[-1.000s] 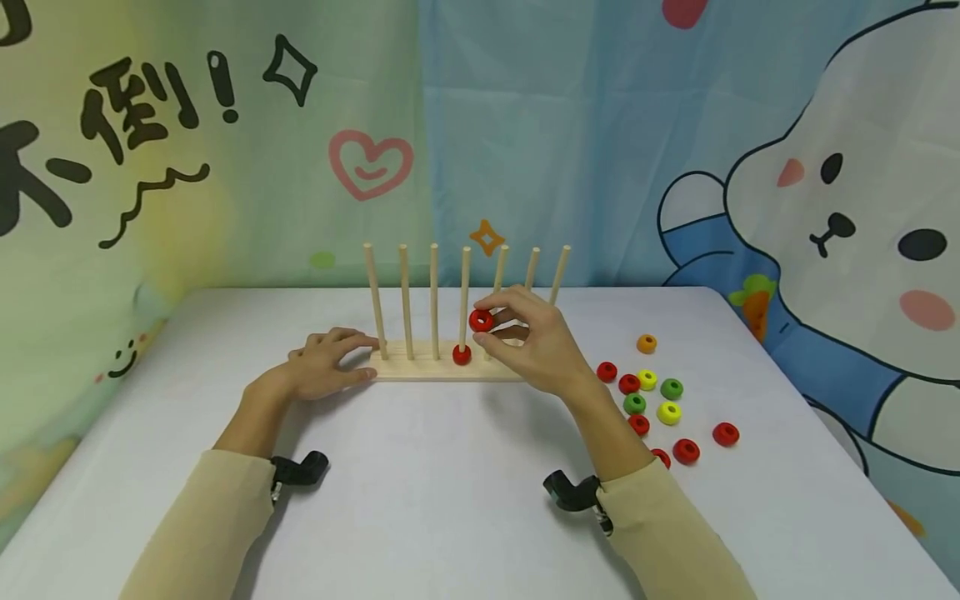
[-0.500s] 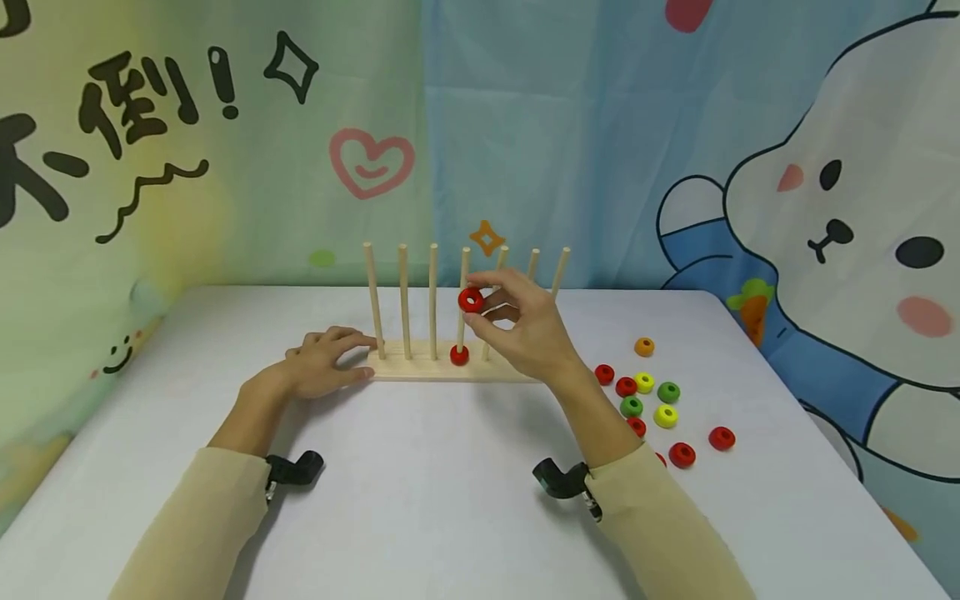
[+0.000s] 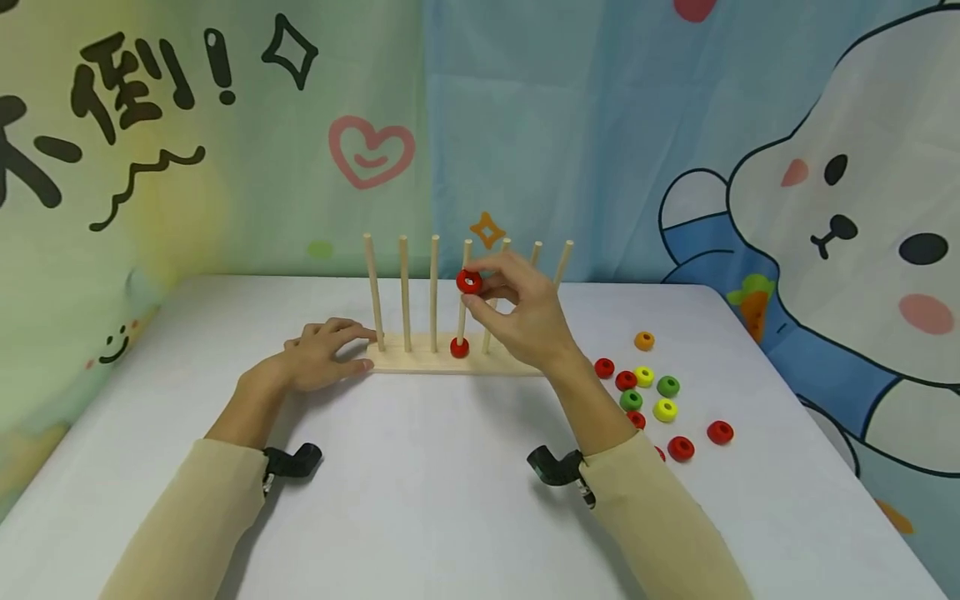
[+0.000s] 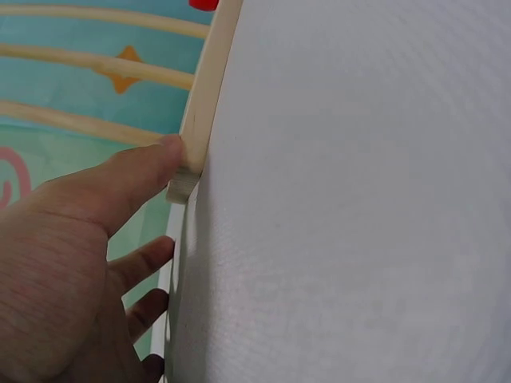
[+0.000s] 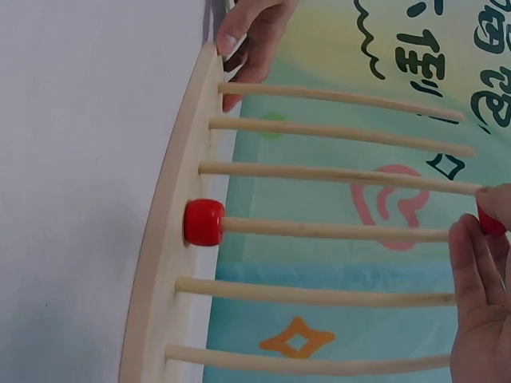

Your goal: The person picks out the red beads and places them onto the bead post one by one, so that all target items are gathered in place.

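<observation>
A wooden rack (image 3: 420, 362) has several upright pegs on a flat base. One red bead (image 3: 460, 347) sits at the foot of its middle peg (image 5: 335, 230). My right hand (image 3: 528, 312) pinches another red bead (image 3: 469, 282) between thumb and fingertips, close to the top of that middle peg; the right wrist view shows only part of this bead (image 5: 489, 223). At the rack's left end rests my left hand (image 3: 318, 354). Its thumb (image 4: 144, 171) touches the end of the base in the left wrist view, while the other fingers are extended beyond it.
Loose beads lie on the white table (image 3: 420, 483) right of the rack: several red ones (image 3: 681, 448), two green (image 3: 667, 386), two yellow (image 3: 665, 409) and an orange one (image 3: 644, 341). A printed curtain (image 3: 517, 125) hangs behind the table.
My right hand has raised the red bead and moved it slightly left, to near the top of the middle peg. The left hand stays at the rack's end.
</observation>
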A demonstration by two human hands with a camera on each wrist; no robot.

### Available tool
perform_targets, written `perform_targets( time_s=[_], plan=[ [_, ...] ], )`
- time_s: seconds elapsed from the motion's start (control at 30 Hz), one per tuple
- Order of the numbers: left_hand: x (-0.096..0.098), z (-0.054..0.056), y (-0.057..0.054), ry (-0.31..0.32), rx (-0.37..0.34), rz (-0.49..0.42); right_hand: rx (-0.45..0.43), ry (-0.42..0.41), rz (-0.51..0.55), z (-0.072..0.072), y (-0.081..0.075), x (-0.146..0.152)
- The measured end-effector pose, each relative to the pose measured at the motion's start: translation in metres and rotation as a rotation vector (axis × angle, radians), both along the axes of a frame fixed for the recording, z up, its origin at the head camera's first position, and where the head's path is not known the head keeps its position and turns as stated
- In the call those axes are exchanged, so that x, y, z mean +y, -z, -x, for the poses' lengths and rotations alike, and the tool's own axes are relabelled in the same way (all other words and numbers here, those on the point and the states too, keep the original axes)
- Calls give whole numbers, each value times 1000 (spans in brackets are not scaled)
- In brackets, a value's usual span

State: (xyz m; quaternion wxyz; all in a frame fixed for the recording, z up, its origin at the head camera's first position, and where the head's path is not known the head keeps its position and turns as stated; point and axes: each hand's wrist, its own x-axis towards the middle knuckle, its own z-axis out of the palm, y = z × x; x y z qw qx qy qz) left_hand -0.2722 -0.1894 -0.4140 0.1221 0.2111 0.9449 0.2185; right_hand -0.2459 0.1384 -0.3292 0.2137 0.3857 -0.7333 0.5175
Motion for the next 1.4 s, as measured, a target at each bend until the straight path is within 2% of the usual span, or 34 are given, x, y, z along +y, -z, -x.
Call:
perform_targets(
  time_s=[0.13,0.3,0.6,1.07,1.3,1.4],
  plan=[
    [-1,2,-4,2,-6,4,44,31,69,3,-2,-5],
    [-2,1,-3,2,-1,5,113,75,107,6,-7,-11],
    [0,1,-4,-1,-7,-5,124,148,155,12,-13,-15],
    [1,1,-4,-3,-6,-5,85,276,84,14,-22,-20],
    [0,1,-4,-9,-10,0,63,354,15,13,-28,-21],
    [1,0,-4,-10,-15,1,29,351,23,12,-30,-22]
  ],
)
